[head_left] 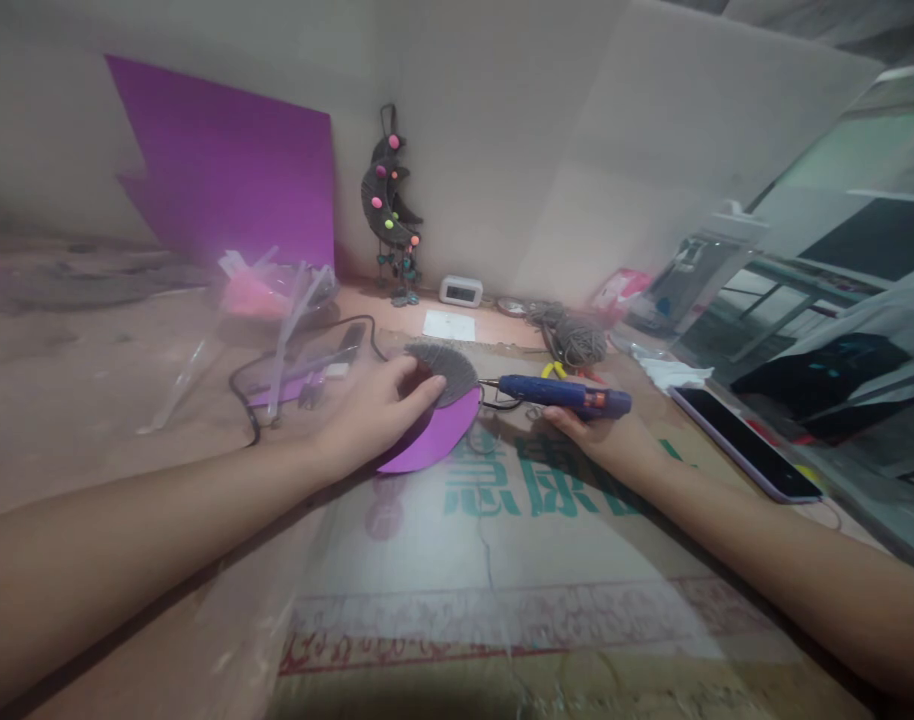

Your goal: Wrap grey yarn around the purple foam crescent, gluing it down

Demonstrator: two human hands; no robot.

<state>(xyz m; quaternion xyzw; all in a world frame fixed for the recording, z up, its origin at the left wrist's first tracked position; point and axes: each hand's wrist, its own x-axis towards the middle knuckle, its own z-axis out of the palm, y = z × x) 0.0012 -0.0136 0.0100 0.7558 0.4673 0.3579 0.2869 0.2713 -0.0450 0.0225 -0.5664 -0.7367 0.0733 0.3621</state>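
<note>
My left hand pinches a purple crescent-shaped piece whose upper part is wrapped in grey yarn. Thumb and fingers lie on the yarn-covered part. In my right hand is a blue hot glue gun, its metal nozzle pointing left. The nozzle tip is at the right edge of the piece, near where grey yarn meets bare purple; whether it touches, I cannot tell. A loose strand of yarn hangs below the nozzle. Both hands are above a printed cardboard sheet.
A finished-looking grey moon ornament with coloured pom-poms hangs on the wall beside purple card. Behind the hands are a small white clock and a grey yarn ball. A phone lies right; glue sticks and a black cable lie left.
</note>
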